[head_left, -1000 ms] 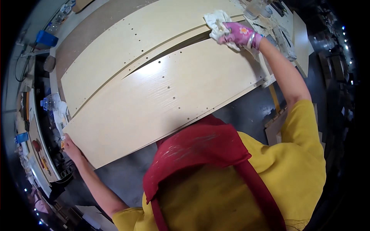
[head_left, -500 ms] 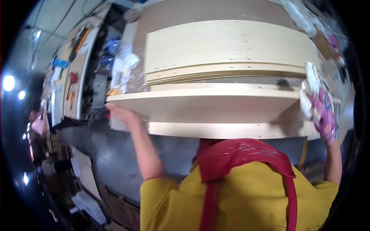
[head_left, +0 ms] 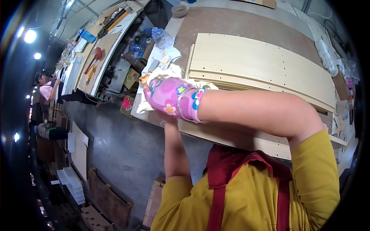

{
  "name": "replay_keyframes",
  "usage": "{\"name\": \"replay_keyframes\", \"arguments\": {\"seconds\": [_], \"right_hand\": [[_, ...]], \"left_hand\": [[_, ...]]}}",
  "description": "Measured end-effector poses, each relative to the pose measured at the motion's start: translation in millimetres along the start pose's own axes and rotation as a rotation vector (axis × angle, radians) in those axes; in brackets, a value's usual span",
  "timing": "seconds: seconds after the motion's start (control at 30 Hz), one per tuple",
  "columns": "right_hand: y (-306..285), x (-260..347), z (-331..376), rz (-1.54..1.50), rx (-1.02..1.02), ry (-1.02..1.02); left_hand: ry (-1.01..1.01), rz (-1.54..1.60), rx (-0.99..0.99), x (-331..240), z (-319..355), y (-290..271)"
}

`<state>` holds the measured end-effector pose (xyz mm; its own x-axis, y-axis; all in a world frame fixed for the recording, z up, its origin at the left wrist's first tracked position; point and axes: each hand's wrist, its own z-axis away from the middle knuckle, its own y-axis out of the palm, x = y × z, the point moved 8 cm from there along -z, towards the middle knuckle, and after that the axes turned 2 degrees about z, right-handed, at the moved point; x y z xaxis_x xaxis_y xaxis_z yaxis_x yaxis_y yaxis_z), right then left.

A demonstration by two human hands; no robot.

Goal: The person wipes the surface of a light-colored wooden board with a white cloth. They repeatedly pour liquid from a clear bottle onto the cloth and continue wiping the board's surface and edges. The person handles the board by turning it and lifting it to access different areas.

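My right hand (head_left: 169, 98), in a pink floral glove, reaches across to the left end of the near pale wooden board (head_left: 235, 133). Its fingers are closed on a cream cloth (head_left: 169, 71), which spreads out around the glove. Under the glove, only the wrist end of my bare left hand (head_left: 166, 117) shows at the board's left end; its fingers are hidden. My right forearm covers much of the near board. Just behind it lies a stack of pale boards (head_left: 262, 61), with small holes in the top one.
The brown worktable (head_left: 246, 21) carries a clear plastic bottle (head_left: 163, 38) at left and a plastic-wrapped bundle (head_left: 326, 57) at right. A side bench (head_left: 110, 42) holds a red-handled tool (head_left: 96, 56). A person in pink (head_left: 47, 90) stands far left.
My right hand has swept with the cloth from the board's right end to its left end, now covering my left hand. The view has turned, so the table appears tilted.
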<state>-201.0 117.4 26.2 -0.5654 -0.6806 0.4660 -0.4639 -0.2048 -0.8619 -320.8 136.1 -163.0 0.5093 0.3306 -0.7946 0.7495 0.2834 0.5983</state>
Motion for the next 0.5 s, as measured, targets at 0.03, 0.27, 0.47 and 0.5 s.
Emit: {"name": "replay_keyframes", "arguments": {"seconds": [0.03,0.27,0.47,0.5], "right_hand": [[2.6,-5.0,-3.0,-0.109,0.109,0.091],[-66.6,-28.1,150.9,0.222,0.261,-0.201],[-13.8,-14.1,65.9,-0.099,0.305,0.024],[5.3,-11.3,37.8,-0.178,0.307,0.097]], "left_hand": [[-0.209,0.306,0.023,4.7,3.7,20.3],[0.258,-0.543,-0.524,-79.6,47.5,33.2],[0.220,-0.595,-0.577,-67.1,47.2,31.3],[0.244,-0.609,-0.543,-64.7,45.5,34.2]]}}
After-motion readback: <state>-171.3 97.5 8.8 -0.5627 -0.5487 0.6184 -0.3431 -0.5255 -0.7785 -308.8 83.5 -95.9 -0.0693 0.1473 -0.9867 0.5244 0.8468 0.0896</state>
